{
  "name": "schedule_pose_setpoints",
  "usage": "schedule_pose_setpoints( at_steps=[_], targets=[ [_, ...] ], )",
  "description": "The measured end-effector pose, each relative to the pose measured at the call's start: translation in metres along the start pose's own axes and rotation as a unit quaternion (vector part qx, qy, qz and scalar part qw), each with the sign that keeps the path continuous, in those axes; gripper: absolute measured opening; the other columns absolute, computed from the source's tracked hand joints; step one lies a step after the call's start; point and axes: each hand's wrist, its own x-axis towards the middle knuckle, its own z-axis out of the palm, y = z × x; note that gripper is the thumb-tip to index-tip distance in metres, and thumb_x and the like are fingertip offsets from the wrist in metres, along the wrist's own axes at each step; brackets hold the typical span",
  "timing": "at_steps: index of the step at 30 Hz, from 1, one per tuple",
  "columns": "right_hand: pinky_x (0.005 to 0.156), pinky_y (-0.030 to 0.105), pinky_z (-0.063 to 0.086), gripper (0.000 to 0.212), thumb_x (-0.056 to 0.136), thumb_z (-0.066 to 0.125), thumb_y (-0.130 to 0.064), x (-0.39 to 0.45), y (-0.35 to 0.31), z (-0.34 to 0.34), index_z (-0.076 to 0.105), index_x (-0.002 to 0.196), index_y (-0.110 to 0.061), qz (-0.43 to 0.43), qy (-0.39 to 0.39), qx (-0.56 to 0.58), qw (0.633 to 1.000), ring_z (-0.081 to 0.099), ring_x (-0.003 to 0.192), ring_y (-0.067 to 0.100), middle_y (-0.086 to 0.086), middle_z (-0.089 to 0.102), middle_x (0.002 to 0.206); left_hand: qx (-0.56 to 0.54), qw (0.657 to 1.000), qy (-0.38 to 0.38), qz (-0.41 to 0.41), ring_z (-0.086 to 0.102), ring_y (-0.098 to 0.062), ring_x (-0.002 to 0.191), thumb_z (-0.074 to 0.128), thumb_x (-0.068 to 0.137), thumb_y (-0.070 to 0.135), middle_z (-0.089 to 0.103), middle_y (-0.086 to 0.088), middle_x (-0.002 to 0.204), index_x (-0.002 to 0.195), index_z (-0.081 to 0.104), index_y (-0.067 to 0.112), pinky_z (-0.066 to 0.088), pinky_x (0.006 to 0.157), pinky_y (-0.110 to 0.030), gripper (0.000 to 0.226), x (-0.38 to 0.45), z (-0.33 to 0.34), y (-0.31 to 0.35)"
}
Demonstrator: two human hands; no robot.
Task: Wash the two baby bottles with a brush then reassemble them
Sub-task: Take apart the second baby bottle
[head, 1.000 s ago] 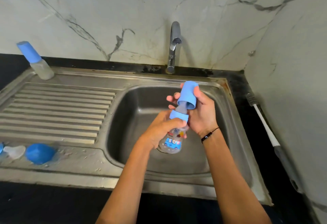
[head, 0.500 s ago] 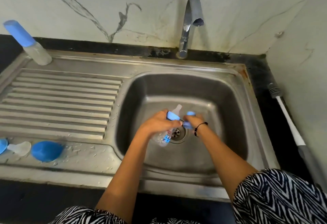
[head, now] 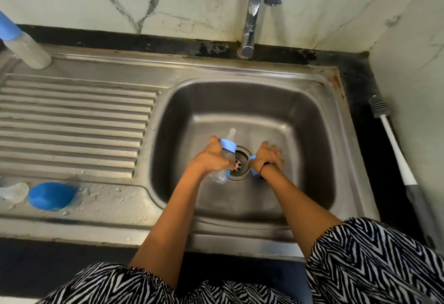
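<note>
My left hand [head: 210, 159] grips a clear baby bottle [head: 222, 174] low in the sink basin [head: 312, 135], over the drain. Its blue collar [head: 228, 145] and clear nipple [head: 231, 133] point away from me. My right hand [head: 269, 156] is right of the drain and holds the bottle's blue cap [head: 252, 159], which is mostly hidden under the palm and wrist. A second bottle [head: 28, 49] with a blue cap stands at the drainboard's far left corner. The white-handled bottle brush [head: 394, 140] lies on the black counter to the right of the sink.
A blue dome cap [head: 51, 195] and a clear nipple [head: 14, 190] lie on the wet front left of the drainboard [head: 77, 123]. The tap [head: 252, 15] stands behind the basin, with no water running. A marble wall closes off the back and right.
Both hands have dropped from under the tap to the basin floor. The blue cap has come off the bottle and the hands have moved apart.
</note>
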Motion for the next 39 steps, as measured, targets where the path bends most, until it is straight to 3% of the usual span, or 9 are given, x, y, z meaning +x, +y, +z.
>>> schedule_pose_setpoints(
  at_steps=[3, 7, 11, 22, 27, 30, 33, 36, 39],
  targets=[
    [0.085, 0.032, 0.042, 0.037, 0.087, 0.06, -0.036, -0.005, -0.01, -0.02, 0.052, 0.112, -0.01, -0.033, 0.034, 0.181, 0.982, 0.05, 0.107, 0.029, 0.016, 0.054, 0.113, -0.017, 0.998, 0.053, 0.017, 0.056, -0.024, 0.104, 0.078, 0.074, 0.019, 0.052, -0.005, 0.111, 0.126, 0.035, 0.01, 0.047, 0.087, -0.034, 0.068, 0.0, 0.004, 0.006],
    [0.071, 0.031, 0.051, 0.029, 0.091, 0.058, -0.039, -0.039, -0.032, -0.043, 0.06, 0.088, -0.01, -0.056, -0.064, 0.575, 0.814, 0.061, 0.076, 0.022, 0.011, 0.064, 0.085, 0.045, 0.991, 0.103, 0.077, 0.056, -0.026, 0.104, 0.077, 0.075, 0.023, 0.056, -0.008, 0.119, 0.127, 0.042, 0.01, 0.043, 0.08, -0.029, 0.065, -0.008, 0.014, 0.022],
    [0.074, 0.034, 0.049, 0.015, 0.084, 0.069, -0.015, -0.059, -0.041, -0.053, 0.055, 0.086, -0.008, -0.091, -0.009, 0.609, 0.788, 0.058, 0.078, 0.02, 0.009, 0.059, 0.082, 0.036, 0.977, 0.162, 0.132, 0.05, -0.029, 0.113, 0.076, 0.074, 0.024, 0.045, -0.011, 0.116, 0.128, 0.044, 0.019, 0.043, 0.095, -0.039, 0.063, -0.015, 0.021, 0.03],
    [0.064, 0.025, 0.052, 0.009, 0.087, 0.06, -0.003, -0.1, -0.039, -0.093, 0.059, 0.096, -0.004, -0.196, 0.029, 0.632, 0.749, 0.06, 0.077, 0.017, 0.008, 0.06, 0.088, -0.214, 0.95, 0.127, 0.19, 0.062, -0.015, 0.096, 0.081, 0.072, 0.018, 0.06, -0.002, 0.106, 0.132, 0.04, 0.018, 0.053, 0.084, -0.029, 0.073, -0.04, 0.004, 0.033],
    [0.042, 0.022, 0.044, 0.015, 0.095, 0.047, -0.005, -0.11, -0.035, -0.101, 0.06, 0.1, -0.006, -0.238, -0.091, 0.697, 0.67, 0.053, 0.051, 0.019, 0.01, 0.068, 0.085, -0.517, 0.826, -0.096, 0.202, 0.065, -0.027, 0.07, 0.064, 0.082, 0.032, 0.064, -0.017, 0.092, 0.12, 0.052, 0.005, 0.055, 0.063, -0.034, 0.048, -0.05, -0.001, 0.022],
    [0.05, 0.027, 0.051, 0.013, 0.095, 0.048, -0.008, -0.111, -0.034, -0.102, 0.061, 0.096, -0.005, -0.197, -0.081, 0.734, 0.645, 0.059, 0.062, 0.024, 0.012, 0.067, 0.083, -0.436, 0.883, -0.068, 0.16, 0.067, -0.018, 0.079, 0.036, 0.098, 0.047, 0.067, -0.007, 0.098, 0.116, 0.054, 0.015, 0.054, 0.065, -0.032, 0.041, -0.056, -0.002, 0.031],
    [0.062, 0.027, 0.055, 0.012, 0.093, 0.052, -0.007, -0.109, -0.031, -0.104, 0.061, 0.086, -0.005, -0.168, -0.008, 0.735, 0.657, 0.062, 0.071, 0.019, 0.011, 0.062, 0.081, -0.269, 0.944, 0.009, 0.189, 0.061, -0.008, 0.089, 0.047, 0.095, 0.044, 0.056, -0.001, 0.111, 0.127, 0.04, 0.021, 0.05, 0.068, -0.024, 0.04, -0.06, -0.009, 0.034],
    [0.07, 0.034, 0.054, 0.011, 0.092, 0.056, -0.01, -0.107, -0.03, -0.106, 0.06, 0.083, -0.007, -0.147, 0.03, 0.735, 0.662, 0.06, 0.073, 0.021, 0.01, 0.061, 0.079, -0.18, 0.957, 0.001, 0.225, 0.057, -0.012, 0.093, 0.071, 0.084, 0.025, 0.05, -0.005, 0.117, 0.133, 0.033, 0.023, 0.053, 0.076, -0.026, 0.062, -0.058, -0.009, 0.031],
    [0.074, 0.038, 0.051, 0.011, 0.093, 0.055, -0.011, -0.106, -0.03, -0.11, 0.06, 0.084, -0.006, -0.141, 0.045, 0.755, 0.639, 0.059, 0.078, 0.026, 0.014, 0.062, 0.083, -0.275, 0.939, 0.015, 0.206, 0.064, -0.016, 0.082, 0.057, 0.093, 0.032, 0.062, -0.014, 0.109, 0.119, 0.044, 0.017, 0.054, 0.07, -0.027, 0.032, -0.06, -0.006, 0.034]
  ],
)
